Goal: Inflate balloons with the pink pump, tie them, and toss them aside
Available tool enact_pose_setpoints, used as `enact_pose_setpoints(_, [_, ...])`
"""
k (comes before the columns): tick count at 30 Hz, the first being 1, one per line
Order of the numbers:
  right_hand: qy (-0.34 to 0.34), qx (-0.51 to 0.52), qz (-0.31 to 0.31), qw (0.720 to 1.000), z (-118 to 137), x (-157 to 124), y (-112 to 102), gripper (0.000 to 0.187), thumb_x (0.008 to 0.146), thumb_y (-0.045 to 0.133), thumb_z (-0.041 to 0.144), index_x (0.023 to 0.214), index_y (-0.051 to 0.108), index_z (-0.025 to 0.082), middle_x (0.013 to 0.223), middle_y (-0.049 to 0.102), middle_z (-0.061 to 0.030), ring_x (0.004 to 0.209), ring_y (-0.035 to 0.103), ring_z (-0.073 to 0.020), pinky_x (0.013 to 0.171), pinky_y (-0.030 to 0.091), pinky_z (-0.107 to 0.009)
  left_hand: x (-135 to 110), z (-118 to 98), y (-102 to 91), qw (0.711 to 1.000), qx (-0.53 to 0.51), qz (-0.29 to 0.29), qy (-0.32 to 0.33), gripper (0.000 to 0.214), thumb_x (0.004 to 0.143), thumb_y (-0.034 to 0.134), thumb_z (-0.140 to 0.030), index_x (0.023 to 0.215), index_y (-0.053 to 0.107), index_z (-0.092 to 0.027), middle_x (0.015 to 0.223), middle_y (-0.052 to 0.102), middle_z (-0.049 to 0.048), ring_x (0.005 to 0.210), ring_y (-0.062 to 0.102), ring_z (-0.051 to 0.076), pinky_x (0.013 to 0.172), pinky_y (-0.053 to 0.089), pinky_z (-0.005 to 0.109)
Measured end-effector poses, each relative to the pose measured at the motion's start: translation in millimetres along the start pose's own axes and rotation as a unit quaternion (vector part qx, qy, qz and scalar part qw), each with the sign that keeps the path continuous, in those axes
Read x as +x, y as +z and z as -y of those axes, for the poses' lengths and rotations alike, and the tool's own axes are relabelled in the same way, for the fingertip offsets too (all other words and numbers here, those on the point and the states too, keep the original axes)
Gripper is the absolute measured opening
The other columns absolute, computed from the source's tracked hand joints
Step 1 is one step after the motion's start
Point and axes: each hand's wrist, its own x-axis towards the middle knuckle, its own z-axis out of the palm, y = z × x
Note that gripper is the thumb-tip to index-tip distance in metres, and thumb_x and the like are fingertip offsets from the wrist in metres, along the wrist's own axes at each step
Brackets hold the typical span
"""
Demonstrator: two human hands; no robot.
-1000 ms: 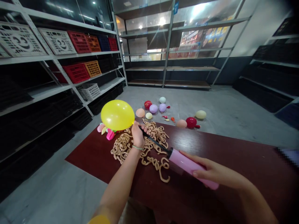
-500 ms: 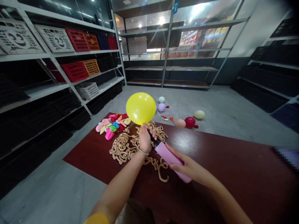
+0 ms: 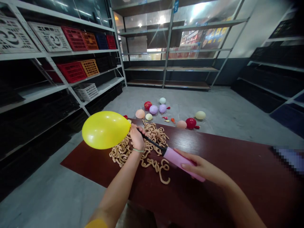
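My left hand (image 3: pixel 137 137) pinches the neck of an inflated yellow balloon (image 3: pixel 105 129) onto the black nozzle end of a hand pump. The balloon bulges out to the left over the table's far left corner. My right hand (image 3: pixel 201 167) is wrapped round the pump's pink barrel (image 3: pixel 177 157), and the black rod between barrel and nozzle is drawn out. Under both hands lies a heap of tan curly strips (image 3: pixel 144 145) on the dark red table (image 3: pixel 225 171).
Several inflated balloons (image 3: pixel 154 109) and scraps lie on the grey floor beyond the table, a red balloon (image 3: pixel 190 123) among them. Metal shelving with plastic crates (image 3: pixel 71 71) lines the left; empty racks stand at the back and right. A blurred patch (image 3: pixel 288 156) sits at the table's right.
The pink barrel has been pulled back out, exposing the black rod again. The balloon has grown and swung down to the left, now covering the pile of coloured uninflated balloons.
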Motion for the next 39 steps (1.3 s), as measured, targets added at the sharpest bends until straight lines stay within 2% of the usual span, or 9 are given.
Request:
enact_pose_setpoints(5, [-0.026,-0.03,-0.053,0.998,5,19,36,0.075,0.088,0.06,0.054,0.154,0.032,0.033,0.155,0.042,0.0006,0.138,0.045,-0.0296,0.118,0.03,-0.047,-20,16,5.8,0.997,0.023,0.052,-0.049,0.034,0.094,0.05,-0.046,0.073,0.04,-0.022,0.053,0.038,-0.0071,0.038,0.037,0.008,0.036,0.031,0.02])
enact_pose_setpoints(9, [-0.015,-0.062,-0.053,0.997,5,23,44,0.079,0.087,0.062,0.051,0.155,0.025,0.038,0.155,0.04,0.0019,0.138,0.044,-0.0287,0.118,0.029,-0.048,-23,19,6.1,0.995,0.029,0.066,-0.073,0.035,0.094,0.05,-0.049,0.074,0.04,-0.022,0.052,0.038,-0.0074,0.037,0.037,0.008,0.035,0.031,0.02])
enact_pose_setpoints(12, [-0.007,-0.041,-0.016,0.999,11,16,32,0.079,0.087,0.062,0.051,0.155,0.025,0.037,0.157,0.036,0.0025,0.14,0.042,-0.028,0.119,0.028,-0.046,-15,13,4.8,0.996,0.021,0.06,-0.061,0.033,0.094,0.05,-0.05,0.079,0.041,-0.022,0.052,0.039,-0.0082,0.037,0.037,0.008,0.037,0.031,0.02])
enact_pose_setpoints(15, [0.006,-0.022,0.025,0.999,13,0,9,0.078,0.087,0.062,0.055,0.155,0.027,0.036,0.159,0.033,0.0025,0.14,0.041,-0.0298,0.119,0.029,-0.045,-5,1,3.4,0.998,0.016,0.041,-0.038,0.031,0.095,0.048,-0.048,0.081,0.04,-0.022,0.051,0.037,-0.0086,0.037,0.037,0.008,0.038,0.029,0.019])
enact_pose_setpoints(19, [0.028,-0.033,0.057,0.997,2,-21,-22,0.077,0.084,0.063,0.058,0.152,0.033,0.036,0.154,0.042,0.0018,0.135,0.048,-0.0332,0.114,0.037,-0.047,4,-14,0.8,1.0,-0.006,0.024,-0.008,0.03,0.093,0.051,-0.048,0.082,0.04,-0.023,0.051,0.035,-0.009,0.037,0.037,0.008,0.038,0.028,0.018])
enact_pose_setpoints(23, [0.038,-0.043,0.052,0.997,-5,-28,-32,0.076,0.084,0.063,0.06,0.151,0.036,0.037,0.15,0.048,0.0015,0.131,0.052,-0.0342,0.112,0.04,-0.048,8,-17,-3.3,0.999,-0.025,0.02,0.004,0.033,0.09,0.056,-0.052,0.084,0.04,-0.024,0.053,0.035,-0.0094,0.038,0.036,0.007,0.039,0.028,0.018])
enact_pose_setpoints(30, [-0.01,-0.049,0.015,0.999,13,-8,-2,0.075,0.086,0.062,0.058,0.152,0.036,0.034,0.156,0.039,0.0008,0.14,0.042,-0.0309,0.119,0.028,-0.047,-4,-4,0.8,1.0,-0.012,0.015,-0.006,0.032,0.091,0.055,-0.048,0.081,0.039,-0.023,0.053,0.034,-0.0092,0.038,0.034,0.007,0.037,0.027,0.018])
enact_pose_setpoints(36, [-0.034,-0.099,-0.076,0.992,12,20,40,0.076,0.087,0.06,0.054,0.154,0.03,0.036,0.154,0.043,-0.0005,0.136,0.047,-0.0308,0.114,0.034,-0.048,-28,18,8.9,0.995,0.026,0.078,-0.053,0.033,0.093,0.052,-0.048,0.077,0.04,-0.022,0.053,0.038,-0.0083,0.037,0.037,0.007,0.036,0.03,0.019])
enact_pose_setpoints(39, [-0.023,-0.088,-0.057,0.994,14,22,42,0.08,0.086,0.061,0.054,0.156,0.025,0.037,0.155,0.041,-0.0004,0.137,0.046,-0.0302,0.115,0.033,-0.048,-28,20,8.3,0.995,0.027,0.082,-0.057,0.033,0.093,0.052,-0.05,0.079,0.041,-0.022,0.053,0.039,-0.0084,0.036,0.037,0.007,0.036,0.03,0.019])
